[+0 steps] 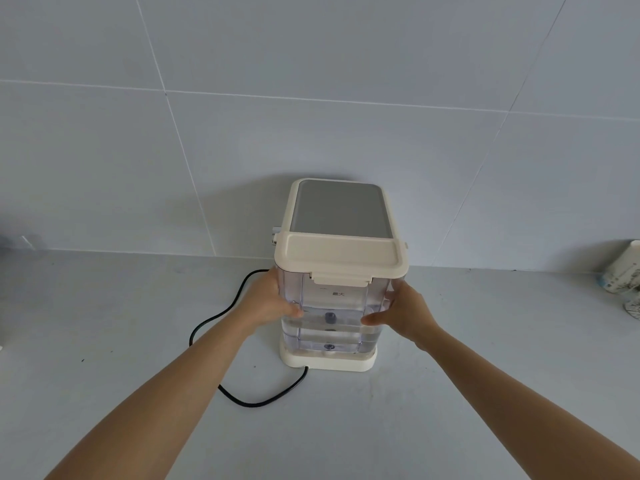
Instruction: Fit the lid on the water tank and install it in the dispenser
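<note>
A clear plastic water tank [334,318] stands upright on the cream base [329,362] of the dispenser [337,209], against its near side. A cream lid [341,254] with a front latch covers the tank's top. Water fills the lower part of the tank. My left hand [268,301] grips the tank's left side, thumb on its front face. On the opposite side my right hand [401,315] holds the tank, thumb also on the front.
A black power cord [221,317] loops over the grey counter [138,341] left of and in front of the dispenser. A patterned white cup [623,268] stands at the far right by the tiled wall [311,98].
</note>
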A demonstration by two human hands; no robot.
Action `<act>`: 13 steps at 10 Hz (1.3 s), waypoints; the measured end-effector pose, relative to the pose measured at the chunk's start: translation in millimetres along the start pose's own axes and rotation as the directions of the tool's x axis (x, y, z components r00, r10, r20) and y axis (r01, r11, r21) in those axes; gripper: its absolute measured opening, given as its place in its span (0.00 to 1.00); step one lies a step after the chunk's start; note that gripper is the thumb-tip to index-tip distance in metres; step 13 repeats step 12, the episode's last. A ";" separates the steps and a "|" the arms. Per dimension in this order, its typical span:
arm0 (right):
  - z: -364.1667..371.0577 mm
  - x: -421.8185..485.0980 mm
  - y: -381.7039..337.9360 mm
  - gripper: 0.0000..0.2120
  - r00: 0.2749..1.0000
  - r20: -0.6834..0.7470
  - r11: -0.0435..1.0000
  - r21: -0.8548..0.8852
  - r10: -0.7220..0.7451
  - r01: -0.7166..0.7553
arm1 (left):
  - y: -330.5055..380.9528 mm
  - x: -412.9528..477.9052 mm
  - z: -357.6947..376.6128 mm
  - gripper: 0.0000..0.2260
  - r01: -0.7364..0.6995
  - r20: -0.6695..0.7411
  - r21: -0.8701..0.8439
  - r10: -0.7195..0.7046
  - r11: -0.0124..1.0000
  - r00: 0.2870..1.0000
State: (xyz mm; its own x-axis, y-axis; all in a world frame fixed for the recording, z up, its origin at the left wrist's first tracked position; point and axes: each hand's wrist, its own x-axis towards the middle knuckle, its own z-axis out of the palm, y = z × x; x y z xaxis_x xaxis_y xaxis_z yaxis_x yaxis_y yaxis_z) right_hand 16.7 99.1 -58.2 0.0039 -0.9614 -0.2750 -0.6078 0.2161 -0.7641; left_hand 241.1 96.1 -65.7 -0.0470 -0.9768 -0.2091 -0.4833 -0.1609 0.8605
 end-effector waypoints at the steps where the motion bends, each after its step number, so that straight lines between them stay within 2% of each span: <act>1: 2.3 0.9 2.2 0.37 1.000 -0.001 1.000 0.016 0.007 -0.007 | -1.7 -0.4 1.1 0.20 -0.017 0.012 -0.006 0.017 1.000 1.000; 6: 5.5 1.2 9.2 0.37 1.000 0.005 0.998 0.063 0.000 0.000 | -3.2 -4.8 6.3 0.20 -0.051 -0.003 -0.010 0.051 0.999 0.999; 9: 2.1 -2.5 8.2 0.38 0.998 0.033 0.998 0.000 -0.056 0.056 | -10.1 -6.3 8.3 0.16 -0.020 0.018 -0.083 0.022 0.996 1.000; 10: -0.4 -7.7 8.9 0.38 0.996 0.057 0.996 -0.047 -0.067 0.069 | -12.0 -13.9 8.7 0.28 0.028 0.022 -0.072 -0.027 0.997 0.999; 11: -4.2 -14.7 9.3 0.39 0.991 0.061 0.992 -0.043 -0.120 0.122 | -8.8 -23.6 11.0 0.28 -0.003 -0.040 -0.049 0.001 0.999 0.999; 12: -12.4 -21.9 5.9 0.41 0.974 0.041 0.975 0.026 -0.223 0.222 | 0.0 -36.4 7.0 0.26 -0.043 -0.210 0.042 0.051 0.998 0.976; 13: -12.4 -21.9 5.9 0.41 0.974 0.041 0.975 0.026 -0.223 0.222 | 0.0 -36.4 7.0 0.26 -0.043 -0.210 0.042 0.051 0.998 0.976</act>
